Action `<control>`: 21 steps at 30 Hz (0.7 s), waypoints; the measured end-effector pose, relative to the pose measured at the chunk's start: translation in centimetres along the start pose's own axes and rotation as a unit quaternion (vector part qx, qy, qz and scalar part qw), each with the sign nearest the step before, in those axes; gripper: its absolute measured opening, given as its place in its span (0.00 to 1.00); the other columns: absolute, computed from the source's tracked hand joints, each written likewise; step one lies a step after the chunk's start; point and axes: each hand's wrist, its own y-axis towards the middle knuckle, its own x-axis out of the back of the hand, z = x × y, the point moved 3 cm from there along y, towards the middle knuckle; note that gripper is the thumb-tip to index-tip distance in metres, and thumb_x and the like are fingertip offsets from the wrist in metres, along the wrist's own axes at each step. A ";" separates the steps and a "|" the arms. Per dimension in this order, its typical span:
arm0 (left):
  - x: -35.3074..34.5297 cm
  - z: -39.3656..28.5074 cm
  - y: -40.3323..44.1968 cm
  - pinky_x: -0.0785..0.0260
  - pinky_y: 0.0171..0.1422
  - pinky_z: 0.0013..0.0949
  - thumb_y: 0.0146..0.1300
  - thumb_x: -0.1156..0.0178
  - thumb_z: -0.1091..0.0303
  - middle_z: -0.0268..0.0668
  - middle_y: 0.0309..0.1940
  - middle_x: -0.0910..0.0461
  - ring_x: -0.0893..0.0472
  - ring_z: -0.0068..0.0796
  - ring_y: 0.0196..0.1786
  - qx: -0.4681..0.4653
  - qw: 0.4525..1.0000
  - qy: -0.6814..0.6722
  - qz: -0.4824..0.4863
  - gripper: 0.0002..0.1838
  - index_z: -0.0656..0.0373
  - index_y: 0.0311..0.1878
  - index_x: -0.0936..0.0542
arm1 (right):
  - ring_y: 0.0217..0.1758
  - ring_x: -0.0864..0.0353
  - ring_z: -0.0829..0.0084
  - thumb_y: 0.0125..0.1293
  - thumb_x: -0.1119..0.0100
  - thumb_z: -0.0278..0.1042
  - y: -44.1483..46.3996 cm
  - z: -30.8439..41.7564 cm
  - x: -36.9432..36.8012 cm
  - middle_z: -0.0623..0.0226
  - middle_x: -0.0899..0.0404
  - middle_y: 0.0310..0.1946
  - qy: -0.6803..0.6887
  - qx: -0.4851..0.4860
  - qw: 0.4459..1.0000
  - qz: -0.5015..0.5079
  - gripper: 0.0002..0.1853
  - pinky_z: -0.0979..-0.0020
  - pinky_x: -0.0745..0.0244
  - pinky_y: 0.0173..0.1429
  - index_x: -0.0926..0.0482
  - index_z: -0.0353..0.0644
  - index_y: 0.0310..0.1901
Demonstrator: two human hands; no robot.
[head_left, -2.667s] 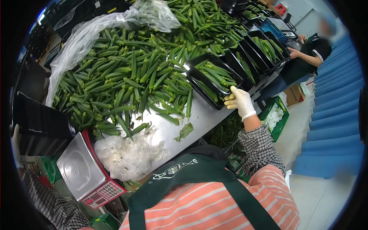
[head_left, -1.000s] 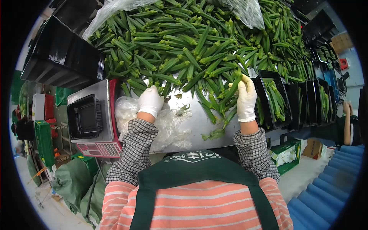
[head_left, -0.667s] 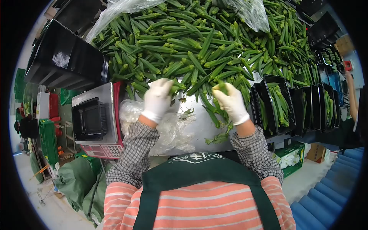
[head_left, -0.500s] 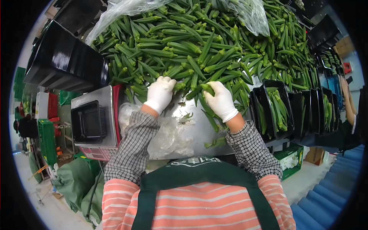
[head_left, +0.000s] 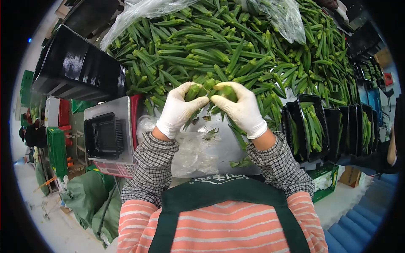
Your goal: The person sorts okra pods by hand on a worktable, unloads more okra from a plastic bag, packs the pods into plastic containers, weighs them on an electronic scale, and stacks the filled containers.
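Note:
My left hand, in a white glove, is closed around okra pods with their stem ends up. Close by on the right, my right hand, also gloved, grips another okra pod between thumb and fingers. The thumbs nearly meet over the near edge of a large okra pile. One more pod shows between the hands; which hand bears it I cannot tell. Below them, okra scraps and crumpled clear plastic lie on the metal table.
On the left, a black tray rests on a scale, with stacked black trays behind. Okra-filled trays stand at right. Clear plastic sheeting partly covers the pile. Another person's arm shows at the right edge.
My hands have drawn together from apart over the pile's near edge. Both now hold pods up, with the stem ends showing between them.

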 end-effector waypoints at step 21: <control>-2.2 2.9 5.7 0.30 0.44 0.40 0.41 0.37 0.75 0.36 0.37 0.25 0.25 0.41 0.42 -0.359 0.790 0.492 -0.072 0.16 0.55 0.37 0.26 | 0.39 0.19 0.60 0.58 0.39 0.35 -4.2 -3.1 8.3 0.55 0.19 0.37 -0.199 -0.028 0.972 -0.123 0.13 0.68 0.25 0.46 0.21 0.37 0.41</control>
